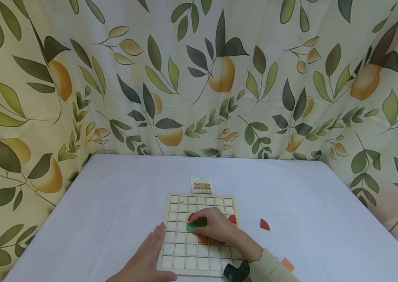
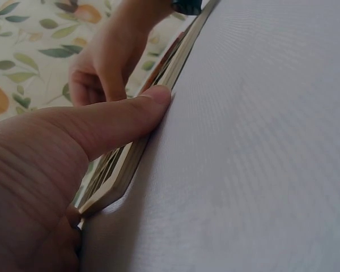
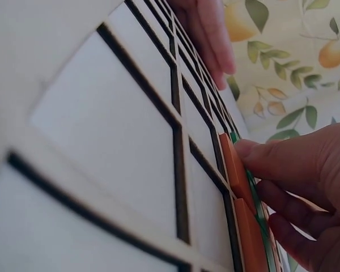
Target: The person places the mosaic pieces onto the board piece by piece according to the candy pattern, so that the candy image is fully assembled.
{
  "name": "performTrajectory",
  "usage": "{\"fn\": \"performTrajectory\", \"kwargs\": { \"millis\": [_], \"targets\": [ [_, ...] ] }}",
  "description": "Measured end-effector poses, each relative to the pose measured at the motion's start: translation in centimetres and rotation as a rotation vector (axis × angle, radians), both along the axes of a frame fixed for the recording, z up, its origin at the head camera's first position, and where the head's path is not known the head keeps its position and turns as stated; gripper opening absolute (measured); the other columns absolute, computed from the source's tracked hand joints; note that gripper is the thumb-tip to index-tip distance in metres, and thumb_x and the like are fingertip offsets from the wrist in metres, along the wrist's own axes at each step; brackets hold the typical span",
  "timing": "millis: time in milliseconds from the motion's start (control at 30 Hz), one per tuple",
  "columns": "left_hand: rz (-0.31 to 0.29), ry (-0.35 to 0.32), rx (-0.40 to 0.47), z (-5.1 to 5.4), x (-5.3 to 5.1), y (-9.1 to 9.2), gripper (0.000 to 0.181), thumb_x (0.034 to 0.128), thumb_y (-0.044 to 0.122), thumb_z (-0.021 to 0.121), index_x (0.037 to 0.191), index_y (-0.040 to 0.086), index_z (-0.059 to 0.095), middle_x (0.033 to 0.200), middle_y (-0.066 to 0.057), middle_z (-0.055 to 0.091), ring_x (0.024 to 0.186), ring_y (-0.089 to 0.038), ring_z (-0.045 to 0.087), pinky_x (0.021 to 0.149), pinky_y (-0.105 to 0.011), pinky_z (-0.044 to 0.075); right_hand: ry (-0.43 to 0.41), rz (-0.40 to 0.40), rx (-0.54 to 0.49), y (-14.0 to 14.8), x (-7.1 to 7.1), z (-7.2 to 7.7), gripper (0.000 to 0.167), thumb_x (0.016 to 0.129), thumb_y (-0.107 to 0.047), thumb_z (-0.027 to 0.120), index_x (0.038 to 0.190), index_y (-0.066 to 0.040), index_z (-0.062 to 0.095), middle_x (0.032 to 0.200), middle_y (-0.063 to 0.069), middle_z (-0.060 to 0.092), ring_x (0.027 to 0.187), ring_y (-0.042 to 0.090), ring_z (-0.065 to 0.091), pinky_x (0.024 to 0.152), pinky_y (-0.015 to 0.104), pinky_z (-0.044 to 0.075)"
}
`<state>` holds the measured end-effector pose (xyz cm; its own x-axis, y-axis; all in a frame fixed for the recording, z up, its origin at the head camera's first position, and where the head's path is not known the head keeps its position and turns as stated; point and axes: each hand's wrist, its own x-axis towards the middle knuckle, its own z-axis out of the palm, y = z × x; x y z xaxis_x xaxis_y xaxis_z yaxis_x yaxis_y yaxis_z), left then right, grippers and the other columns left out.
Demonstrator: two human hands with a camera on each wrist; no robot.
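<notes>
A wooden grid board [image 1: 181,250] lies on the table. My left hand [image 1: 146,256] rests against its left edge, fingers straight and thumb at the near-left corner; the left wrist view shows the thumb [image 2: 124,122] along the near edge. My right hand [image 1: 218,225] is over the middle of the board, pinching a green piece [image 1: 192,226] between thumb and fingers. Beside the green, orange pieces [image 3: 250,238] sit on the grid in the right wrist view. A red piece [image 1: 191,216] shows partly by the right fingertips, another red piece [image 1: 232,218] farther right.
Behind the board lies a small pattern card [image 1: 201,185]. Right of the board are a loose red quarter-round [image 1: 264,224] and an orange square [image 1: 288,264] beside the right sleeve. A leaf-and-fruit curtain [image 1: 199,78] hangs behind the white table [image 1: 121,196].
</notes>
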<state>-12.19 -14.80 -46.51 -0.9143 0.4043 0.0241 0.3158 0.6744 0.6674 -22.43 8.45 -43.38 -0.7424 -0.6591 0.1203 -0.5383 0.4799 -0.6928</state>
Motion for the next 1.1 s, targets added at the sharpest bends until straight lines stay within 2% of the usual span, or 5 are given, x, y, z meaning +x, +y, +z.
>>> {"fn": "performTrajectory", "kwargs": {
  "millis": [233, 567, 733, 967, 1100],
  "targets": [
    [0.016, -0.045, -0.003, 0.2, 0.0, 0.2, 0.126, 0.0616, 0.067, 0.067, 0.145, -0.004, 0.006, 0.152, -0.016, 0.007, 0.138, -0.031, 0.004, 0.094, -0.004, -0.014, 0.003, -0.043, -0.010, 1.1, 0.3, 0.3, 0.017, 0.077, -0.016, 0.075, 0.094, -0.017, 0.072, 0.092, -0.012, 0.066, 0.090, 0.006, 0.059, 0.080, 0.027, 0.049],
    [0.017, -0.027, 0.019, 0.3, 0.0, 0.2, 0.126, 0.0615, 0.066, 0.068, 0.145, -0.004, 0.005, 0.151, -0.017, 0.008, 0.137, -0.033, 0.003, 0.095, -0.005, -0.014, 0.031, -0.126, -0.015, 4.5, 0.5, 0.7, 0.018, 0.077, -0.016, 0.075, 0.095, -0.014, 0.072, 0.091, -0.010, 0.066, 0.084, 0.009, 0.058, 0.077, 0.031, 0.050],
    [0.009, -0.025, 0.026, 0.2, 0.1, 0.2, 0.127, 0.0616, 0.067, 0.068, 0.144, -0.006, 0.006, 0.151, -0.019, 0.009, 0.137, -0.033, 0.005, 0.094, -0.004, -0.014, -0.008, -0.170, 0.003, 6.1, 0.9, 1.1, 0.020, 0.077, -0.019, 0.075, 0.097, -0.013, 0.072, 0.092, -0.007, 0.066, 0.085, 0.014, 0.057, 0.077, 0.035, 0.050],
    [0.012, -0.016, 0.016, 0.1, 0.0, 0.2, 0.126, 0.0629, 0.066, 0.068, 0.144, -0.007, 0.006, 0.150, -0.020, 0.010, 0.137, -0.034, 0.006, 0.094, -0.004, -0.014, -0.057, -0.309, 0.012, 8.2, 1.5, 1.6, 0.020, 0.075, -0.021, 0.077, 0.094, -0.016, 0.072, 0.095, -0.007, 0.065, 0.098, 0.020, 0.056, 0.085, 0.046, 0.046],
    [0.031, -0.055, 0.011, 0.1, -0.1, 0.3, 0.127, 0.0607, 0.066, 0.070, 0.145, -0.005, 0.006, 0.151, -0.017, 0.011, 0.137, -0.032, 0.006, 0.093, -0.003, -0.014, -0.075, -0.426, 0.039, 9.2, 1.9, 1.7, 0.019, 0.074, -0.025, 0.078, 0.091, -0.021, 0.072, 0.093, -0.008, 0.064, 0.098, 0.019, 0.054, 0.084, 0.048, 0.046]
  ]
}}
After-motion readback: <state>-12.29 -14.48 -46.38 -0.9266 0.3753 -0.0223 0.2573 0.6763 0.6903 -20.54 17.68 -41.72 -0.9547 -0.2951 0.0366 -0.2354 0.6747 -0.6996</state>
